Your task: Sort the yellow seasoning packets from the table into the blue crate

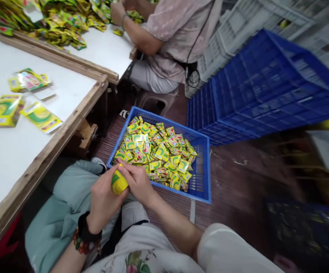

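Observation:
Between my two hands, above my lap, is a small yellow box (pixel 119 183) with a green band. My left hand (pixel 103 197) wraps round its left side and underneath. The fingers of my right hand (pixel 138 182) press on its upper right edge, hiding that end. Just beyond my hands, a blue plastic crate (pixel 167 122) on the floor holds a heap of similar yellow boxes (pixel 161 151). To my left, several yellow boxes (pixel 3 110) and a flat yellow carton (pixel 42 116) lie on the white table (pixel 19 151).
A wooden rail (pixel 56 136) edges the table. Across it lies a pile of yellow-green packets (pixel 64 22), where another person (pixel 178 34) sits working. Blue crates (pixel 255 83) and white crates (pixel 238 26) are stacked at the right. A cardboard box (pixel 86 134) sits below the table.

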Demonstrator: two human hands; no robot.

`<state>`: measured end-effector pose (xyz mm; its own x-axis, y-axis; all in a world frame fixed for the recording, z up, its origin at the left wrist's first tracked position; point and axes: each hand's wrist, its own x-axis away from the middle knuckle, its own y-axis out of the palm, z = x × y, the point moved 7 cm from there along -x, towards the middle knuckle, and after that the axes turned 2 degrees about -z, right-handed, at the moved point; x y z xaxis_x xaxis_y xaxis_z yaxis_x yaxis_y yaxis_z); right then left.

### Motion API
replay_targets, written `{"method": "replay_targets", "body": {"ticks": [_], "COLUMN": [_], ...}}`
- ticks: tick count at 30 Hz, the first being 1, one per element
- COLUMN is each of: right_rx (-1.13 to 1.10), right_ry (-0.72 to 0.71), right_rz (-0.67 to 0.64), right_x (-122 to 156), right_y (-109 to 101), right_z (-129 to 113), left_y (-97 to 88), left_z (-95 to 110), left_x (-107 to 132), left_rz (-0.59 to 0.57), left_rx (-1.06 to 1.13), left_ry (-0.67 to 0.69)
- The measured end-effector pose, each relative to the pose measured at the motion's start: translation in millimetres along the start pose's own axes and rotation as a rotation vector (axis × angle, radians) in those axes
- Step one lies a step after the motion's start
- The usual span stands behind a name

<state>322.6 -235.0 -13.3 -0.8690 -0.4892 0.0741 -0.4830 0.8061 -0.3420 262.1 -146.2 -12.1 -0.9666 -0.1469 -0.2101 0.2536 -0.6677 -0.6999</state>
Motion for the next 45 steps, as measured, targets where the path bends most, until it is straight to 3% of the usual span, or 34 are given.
{"method": "replay_targets", "body": {"ticks": [3, 5, 9, 11, 12, 14, 17, 19, 21, 23, 25, 28, 31, 35, 38, 41, 43, 45], "right_rx": [0.309, 0.571, 0.806, 0.864, 0.872, 0.85, 0.74, 0.629, 0.444, 0.232, 0.147, 0.419, 0.764, 0.833, 0.766, 0.726, 0.696, 0.667], "right_ry": [0.203, 0.45, 0.805, 0.9, 0.908, 0.827, 0.489, 0.188, -0.186, -0.556, -0.778, -0.743, -0.529, -0.396, -0.324, -0.334, -0.398, -0.469], "right_rz": [0.003, 0.05, 0.183, 0.192, 0.174, 0.102, -0.042, -0.136, -0.184, -0.192, -0.199, -0.276, -0.328, -0.215, -0.252, -0.349, -0.421, -0.514], "right_x": [6.5, 20.4, 59.0, 72.1, 73.6, 63.4, 20.0, -14.2, -45.1, -72.7, -107.3, -178.9, -247.4, -317.9, -356.7, -360.9, -336.6, -294.9], "right_y": [-24.3, -68.3, -170.5, -194.2, -193.8, -168.0, -84.3, -20.6, 30.9, 62.7, 86.4, 134.6, 177.4, 199.3, 210.4, 231.6, 252.0, 272.8], "right_z": [33.4, 70.7, 137.2, 161.3, 169.8, 177.3, 152.2, 107.7, 43.6, -22.5, -71.4, -102.8, -100.8, -108.9, -122.7, -137.2, -142.8, -142.9], "left_y": [15.1, 16.7, -3.8, -18.5, -26.3, -43.5, -74.6, -98.0, -121.4, -143.8, -164.6, -194.3, -225.1, -268.2, -287.1, -283.7, -272.9, -261.1], "left_z": [0.3, -0.4, -14.2, -23.5, -28.0, -36.6, -46.8, -50.4, -53.2, -57.8, -63.9, -73.5, -89.1, -117.3, -131.0, -131.6, -128.1, -126.0], "left_x": [-2.0, -3.8, -5.6, -3.9, -2.6, 0.6, 7.7, 14.6, 22.8, 32.7, 46.2, 73.0, 97.4, 112.2, 110.1, 100.2, 91.8, 84.8], "left_rz": [-0.139, -0.19, -0.144, -0.117, -0.102, -0.054, 0.091, 0.226, 0.359, 0.467, 0.536, 0.579, 0.545, 0.443, 0.421, 0.463, 0.512, 0.578], "left_rx": [0.0, 0.01, 0.047, 0.045, 0.04, 0.027, 0.016, 0.012, 0.002, -0.008, -0.026, -0.094, -0.186, -0.297, -0.312, -0.245, -0.165, -0.057], "left_ry": [0.032, 0.064, 0.06, 0.037, 0.021, -0.027, -0.129, -0.193, -0.253, -0.321, -0.392, -0.46, -0.481, -0.512, -0.537, -0.534, -0.541, -0.594]}}
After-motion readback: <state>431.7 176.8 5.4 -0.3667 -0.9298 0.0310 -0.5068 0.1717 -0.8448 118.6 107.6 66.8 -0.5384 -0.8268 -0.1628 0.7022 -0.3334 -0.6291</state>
